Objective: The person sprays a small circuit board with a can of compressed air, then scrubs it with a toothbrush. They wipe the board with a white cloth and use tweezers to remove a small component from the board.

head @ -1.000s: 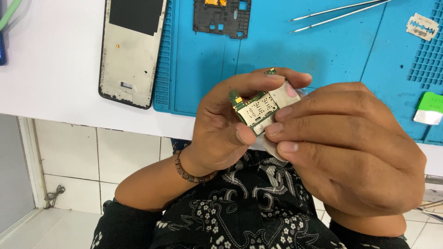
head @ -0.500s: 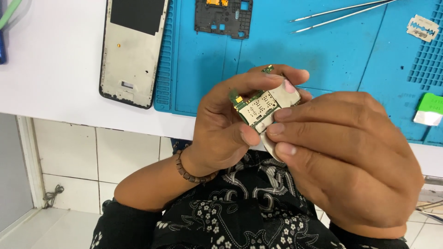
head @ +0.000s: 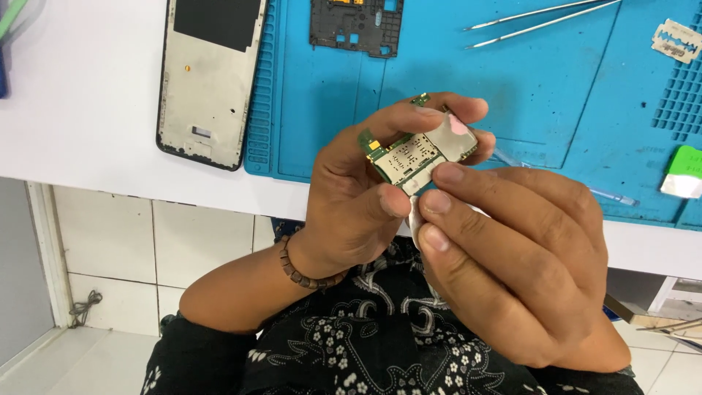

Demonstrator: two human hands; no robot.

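Two hands share the work: our left hand [head: 358, 197] pinches the small circuit board [head: 418, 155] by its edges, held just in front of the blue mat [head: 512, 95], while our right hand [head: 512, 263] closes its fingertips on the board's near edge, seemingly peeling something pale. We judge that the next move needs a gentle, steady pull. The board's long axis runs lower-left to upper-right.

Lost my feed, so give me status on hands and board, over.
Left hand grips small circuit board by its edges. Right hand fingertips on board's lower edge, white scrap beneath. Nothing in the way.
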